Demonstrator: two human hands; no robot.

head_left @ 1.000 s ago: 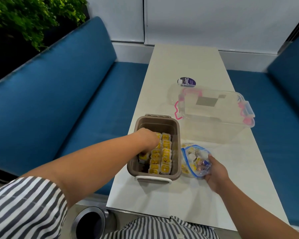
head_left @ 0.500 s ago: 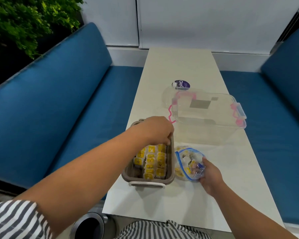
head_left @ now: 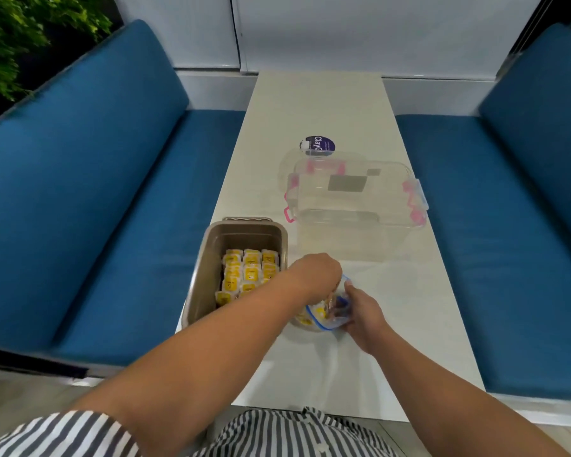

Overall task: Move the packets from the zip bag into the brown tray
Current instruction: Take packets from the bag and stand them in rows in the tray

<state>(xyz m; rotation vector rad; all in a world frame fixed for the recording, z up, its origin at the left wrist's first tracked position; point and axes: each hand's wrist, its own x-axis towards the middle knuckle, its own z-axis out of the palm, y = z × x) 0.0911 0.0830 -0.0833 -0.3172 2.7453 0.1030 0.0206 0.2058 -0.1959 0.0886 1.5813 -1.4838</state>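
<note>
Blue benches flank the white table (head_left: 320, 120). Left hand (head_left: 314, 275) dips curled fingers into the zip bag (head_left: 323, 316) beside the brown tray (head_left: 208, 255) of packets (head_left: 248, 272); whether they grip anything I cannot tell. Right hand (head_left: 365, 313) pinches the bag's edge, fingers closed on it.

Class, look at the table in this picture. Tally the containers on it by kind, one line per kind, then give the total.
Brown tray: 1
Clear lidded box with pink clasps: 1
Zip bag: 1
Total: 3
</note>
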